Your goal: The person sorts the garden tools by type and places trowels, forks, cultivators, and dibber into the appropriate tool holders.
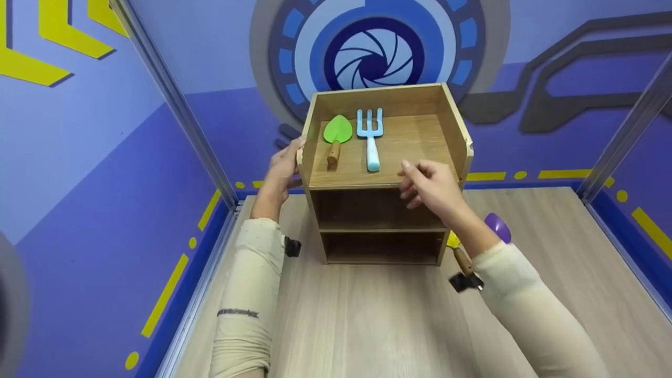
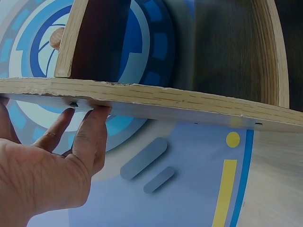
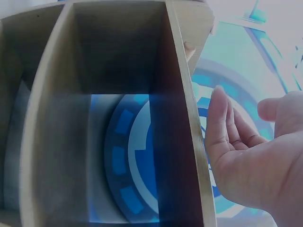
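Left hand (image 1: 282, 170) touches the shelf (image 1: 415, 142); right hand (image 1: 431, 186), loose and empty, hangs near its front. Trowel (image 1: 337, 129) and fork (image 1: 371, 144) lie on top; a tool (image 1: 462, 261), perhaps a rake, is half hidden.

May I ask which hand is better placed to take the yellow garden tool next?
Probably the right hand: empty and nearer the yellow garden tool, while the left hand touches the wooden shelf.
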Demonstrator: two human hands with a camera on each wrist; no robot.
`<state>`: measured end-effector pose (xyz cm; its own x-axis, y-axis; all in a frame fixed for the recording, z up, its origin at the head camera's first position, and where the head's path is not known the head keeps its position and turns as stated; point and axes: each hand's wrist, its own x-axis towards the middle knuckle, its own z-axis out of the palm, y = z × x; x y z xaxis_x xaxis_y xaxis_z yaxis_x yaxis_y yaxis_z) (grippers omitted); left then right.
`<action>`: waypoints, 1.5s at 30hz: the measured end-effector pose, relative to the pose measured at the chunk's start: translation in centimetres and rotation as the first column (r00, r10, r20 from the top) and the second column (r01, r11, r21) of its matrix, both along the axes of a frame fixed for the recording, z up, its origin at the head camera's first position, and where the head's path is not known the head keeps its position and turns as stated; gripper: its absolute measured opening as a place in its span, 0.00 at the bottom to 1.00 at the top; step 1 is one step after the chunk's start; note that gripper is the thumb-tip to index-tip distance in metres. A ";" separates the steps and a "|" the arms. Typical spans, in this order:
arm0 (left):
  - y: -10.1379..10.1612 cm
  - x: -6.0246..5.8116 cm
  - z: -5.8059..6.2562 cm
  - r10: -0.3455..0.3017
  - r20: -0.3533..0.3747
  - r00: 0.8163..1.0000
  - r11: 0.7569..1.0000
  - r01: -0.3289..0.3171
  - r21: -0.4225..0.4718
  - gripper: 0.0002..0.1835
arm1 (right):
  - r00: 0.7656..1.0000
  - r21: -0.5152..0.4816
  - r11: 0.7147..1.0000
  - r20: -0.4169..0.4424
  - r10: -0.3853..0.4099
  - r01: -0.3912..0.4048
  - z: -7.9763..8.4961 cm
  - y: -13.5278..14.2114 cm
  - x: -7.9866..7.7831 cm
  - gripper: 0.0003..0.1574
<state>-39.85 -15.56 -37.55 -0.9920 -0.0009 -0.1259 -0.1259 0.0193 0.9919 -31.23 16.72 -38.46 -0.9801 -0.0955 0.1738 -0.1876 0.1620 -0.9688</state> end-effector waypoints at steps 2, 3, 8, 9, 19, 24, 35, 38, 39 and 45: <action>-0.1 0.0 0.0 -0.006 0.001 1.000 1.000 0.006 -0.005 0.33 | 1.000 0.006 1.000 -0.010 0.004 -0.004 -0.9 0.9 1.0 0.29; -0.2 0.0 0.0 -0.007 0.002 1.000 1.000 0.007 -0.007 0.33 | 1.000 0.008 1.000 -0.016 0.007 -0.007 -1.4 1.4 1.4 0.28; -0.6 -0.2 0.2 -0.003 -0.006 1.000 1.000 0.003 0.000 0.33 | 0.999 0.049 0.998 -0.028 0.034 -0.033 -4.0 4.5 2.8 0.24; -0.6 -0.2 0.2 -0.002 -0.006 1.000 1.000 0.002 0.003 0.33 | 0.999 0.060 0.997 -0.021 0.041 -0.040 -4.6 5.2 3.0 0.24; 0.0 -0.2 0.4 -0.019 -0.018 1.000 1.000 0.019 -0.002 0.33 | 0.997 0.084 0.996 0.075 -0.028 0.022 -11.7 13.4 4.0 0.22; 0.0 -0.2 0.4 -0.022 -0.010 1.000 1.000 0.022 -0.012 0.35 | 0.966 0.144 0.983 0.213 -0.147 0.117 -15.0 18.0 3.7 0.26; -0.1 0.0 0.3 -0.017 0.005 1.000 1.000 0.017 -0.022 0.36 | 0.922 0.263 0.953 0.310 -0.233 0.152 -19.1 22.2 4.6 0.37; -0.1 0.0 0.2 -0.014 0.007 1.000 1.000 0.014 -0.024 0.36 | 0.917 0.298 0.942 0.313 -0.246 0.152 -19.9 22.6 4.8 0.42; -0.1 0.0 0.2 -0.013 0.009 1.000 1.000 0.013 -0.024 0.36 | 0.916 0.309 0.938 0.311 -0.254 0.155 -20.1 22.7 4.9 0.43; -0.3 -0.1 0.1 -0.026 -0.004 1.000 1.000 0.026 -0.013 0.34 | 0.879 0.372 0.898 0.313 -0.359 0.234 -21.8 22.7 5.0 0.39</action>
